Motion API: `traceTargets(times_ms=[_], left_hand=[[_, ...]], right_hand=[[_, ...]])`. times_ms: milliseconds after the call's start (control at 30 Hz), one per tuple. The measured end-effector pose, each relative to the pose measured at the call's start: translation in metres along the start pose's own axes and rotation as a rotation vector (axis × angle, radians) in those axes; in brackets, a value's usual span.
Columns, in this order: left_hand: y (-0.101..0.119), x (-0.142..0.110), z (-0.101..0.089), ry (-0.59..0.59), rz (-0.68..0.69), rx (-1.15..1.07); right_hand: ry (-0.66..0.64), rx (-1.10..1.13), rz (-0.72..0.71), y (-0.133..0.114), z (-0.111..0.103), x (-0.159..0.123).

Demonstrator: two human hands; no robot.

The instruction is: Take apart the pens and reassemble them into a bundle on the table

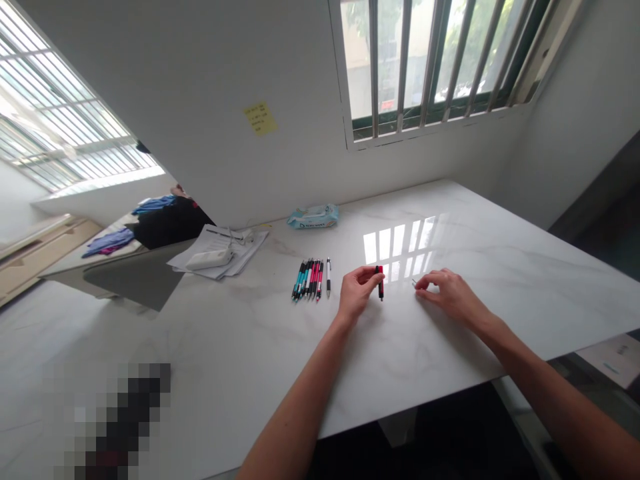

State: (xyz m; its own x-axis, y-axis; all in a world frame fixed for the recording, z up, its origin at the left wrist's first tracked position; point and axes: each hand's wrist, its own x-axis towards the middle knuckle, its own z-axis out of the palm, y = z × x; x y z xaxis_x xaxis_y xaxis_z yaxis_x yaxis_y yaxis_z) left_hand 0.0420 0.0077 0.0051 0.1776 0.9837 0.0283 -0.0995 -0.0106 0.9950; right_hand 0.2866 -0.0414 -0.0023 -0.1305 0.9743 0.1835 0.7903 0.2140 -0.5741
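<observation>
My left hand (356,288) is closed, pinching a red and black pen (381,285) between thumb and fingers. The pen stands nearly upright just above the table, its dark end down. My right hand (447,291) is a short way to the right, thumb and forefinger pinched on a small, thin, pale piece (414,283). Only a bit of that piece shows, so its kind is unclear. Left of my left hand, several teal, red and black pens (309,280) lie side by side in a row. A single white and black pen (329,277) lies slightly apart from them.
At the back of the white marbled table (240,373) lies a light blue wipes pack (313,217). Papers (240,257) with a white box-like device (210,259) and cable lie at the left. A yellow note (261,119) sticks to the wall, beside a barred window (430,67).
</observation>
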Motion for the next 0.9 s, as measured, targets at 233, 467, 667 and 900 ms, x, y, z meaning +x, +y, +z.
traceTargets(times_ms=[233, 467, 667, 900], left_hand=[[0.001, -0.003, 0.001, -0.034, 0.079, 0.216], [0.003, -0.008, 0.004, -0.068, 0.123, 0.31], [0.004, -0.008, 0.005, -0.104, 0.131, 0.302], [0.007, -0.009, 0.006, -0.134, 0.156, 0.293]], right_hand=[[0.023, 0.339, 0.048, -0.016, -0.01, 0.014], [0.04, 0.41, -0.008, -0.033, -0.014, 0.03], [0.061, 0.437, -0.108, -0.038, -0.009, 0.032], [0.109, 0.449, -0.155, -0.043, -0.01, 0.031]])
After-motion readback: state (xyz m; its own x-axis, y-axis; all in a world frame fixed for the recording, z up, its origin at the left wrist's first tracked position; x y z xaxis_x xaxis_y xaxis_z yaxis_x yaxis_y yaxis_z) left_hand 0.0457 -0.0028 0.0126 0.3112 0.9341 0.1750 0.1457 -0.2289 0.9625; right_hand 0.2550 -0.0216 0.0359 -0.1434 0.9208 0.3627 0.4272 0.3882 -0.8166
